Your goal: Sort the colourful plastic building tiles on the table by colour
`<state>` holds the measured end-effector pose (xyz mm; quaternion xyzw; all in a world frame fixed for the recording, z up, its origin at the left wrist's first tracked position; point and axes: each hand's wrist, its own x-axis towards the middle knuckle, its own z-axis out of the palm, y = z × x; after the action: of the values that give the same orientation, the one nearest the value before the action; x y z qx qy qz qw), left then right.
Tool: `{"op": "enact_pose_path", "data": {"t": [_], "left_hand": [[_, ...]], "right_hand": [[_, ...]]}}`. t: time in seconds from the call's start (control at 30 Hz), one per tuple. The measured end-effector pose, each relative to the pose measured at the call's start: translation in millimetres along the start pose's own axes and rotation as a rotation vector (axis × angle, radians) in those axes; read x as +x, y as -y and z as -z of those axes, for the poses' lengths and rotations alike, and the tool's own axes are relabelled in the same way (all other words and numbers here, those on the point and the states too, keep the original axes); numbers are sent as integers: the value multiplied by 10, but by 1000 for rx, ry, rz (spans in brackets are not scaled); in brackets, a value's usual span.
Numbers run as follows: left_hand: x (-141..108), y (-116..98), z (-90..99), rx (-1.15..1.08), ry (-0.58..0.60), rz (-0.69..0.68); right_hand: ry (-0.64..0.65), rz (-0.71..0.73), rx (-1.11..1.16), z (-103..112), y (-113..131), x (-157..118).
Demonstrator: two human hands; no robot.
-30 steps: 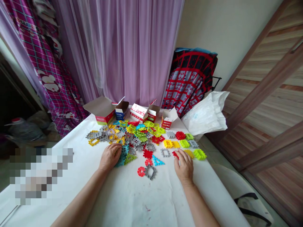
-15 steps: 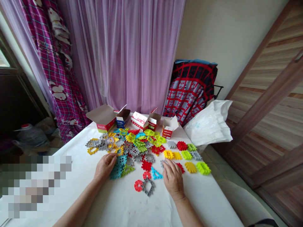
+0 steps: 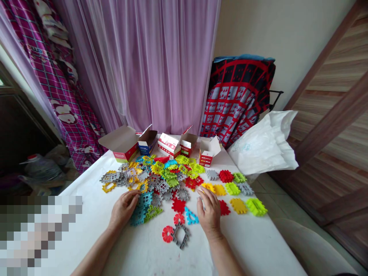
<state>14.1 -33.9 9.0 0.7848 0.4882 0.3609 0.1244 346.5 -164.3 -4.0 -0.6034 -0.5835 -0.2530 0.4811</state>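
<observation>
Blue triangular plastic frame [image 3: 191,217], lying flat; to its left, overlapping teal waffle-edged squares [image 3: 140,212] touching left hand [image 3: 124,210]; just right, right hand [image 3: 209,214]; below, red gear-shaped piece [image 3: 167,234] and grey diamond frame [image 3: 180,235].

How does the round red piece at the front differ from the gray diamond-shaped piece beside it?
The red piece is a round, toothed wheel; the gray piece is an open diamond frame. The red piece also looks smaller than the gray piece. Both are plastic building pieces lying flat on the white tabletop.
</observation>
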Motion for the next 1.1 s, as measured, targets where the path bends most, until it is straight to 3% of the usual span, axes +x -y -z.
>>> {"op": "enact_pose_path", "data": {"t": [0.13,0.27,0.47,0.6,0.77,0.9,1.1], "left_hand": [[60,-37,69,35,-32,-35],[359,-220,49,71,9,-143],[965,-613,-294,136,172,-352],[1159,-713,-486,184,220,-420],[1188,-797,-535,212,226,-470],[1074,-768,-393,209,160,-463],[693,-230,57,221,-70,-310]], "right_hand": [[-21,-30,33,23,-21,-18],[-17,-56,50,35,-17,-19],[-13,-52,56,49,-30,-26],[-16,-60,48,56,-42,-36],[-5,-64,62,56,-28,-21],[-3,-66,55,90,-23,-23],[64,-44,77,52,6,38]]}}
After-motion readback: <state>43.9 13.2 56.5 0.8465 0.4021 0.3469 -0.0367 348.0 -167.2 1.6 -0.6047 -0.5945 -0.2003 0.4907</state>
